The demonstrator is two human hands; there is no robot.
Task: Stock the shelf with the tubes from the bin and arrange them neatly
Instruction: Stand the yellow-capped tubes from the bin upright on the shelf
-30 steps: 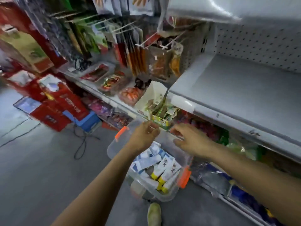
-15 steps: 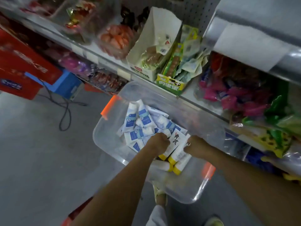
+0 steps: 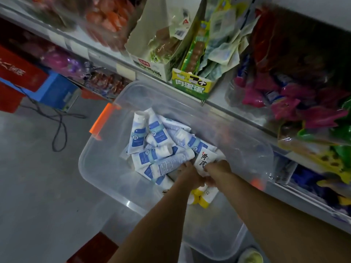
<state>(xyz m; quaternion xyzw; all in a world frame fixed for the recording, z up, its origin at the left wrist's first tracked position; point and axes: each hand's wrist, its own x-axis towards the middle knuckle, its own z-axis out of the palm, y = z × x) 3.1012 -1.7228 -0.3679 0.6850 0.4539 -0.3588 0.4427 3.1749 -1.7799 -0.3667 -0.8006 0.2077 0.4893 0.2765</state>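
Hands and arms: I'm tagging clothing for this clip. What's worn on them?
Nothing visible: left hand and right hand are ungloved, both forearms bare, no sleeves, watch or bands. Fingers are partly hidden among the tubes, so rings can't be ruled out.

The clear rectangular plastic bin looks glossy; the white plastic tubes inside it are smooth. Beside the bin, the grey floor is matt.

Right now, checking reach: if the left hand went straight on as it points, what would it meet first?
Probably the blue-and-white tubes piled just ahead of the left hand in the bin; it may be touching them.
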